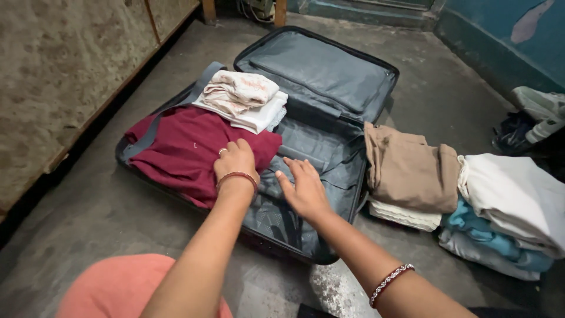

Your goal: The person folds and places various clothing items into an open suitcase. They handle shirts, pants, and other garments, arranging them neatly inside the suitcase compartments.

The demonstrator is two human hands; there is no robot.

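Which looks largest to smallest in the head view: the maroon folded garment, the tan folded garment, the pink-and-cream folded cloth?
1. Maroon folded garment in the suitcase, under the left hand.
2. Tan folded garment on the floor pile.
3. Pink-and-cream folded cloth; it lies farther off, so partly unsure.

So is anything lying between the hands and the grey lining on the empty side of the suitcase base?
Nothing visible. The right hand already lies flat on the bare grey lining; the left hand rests on the maroon garment beside it. The white folded stack sits further back.
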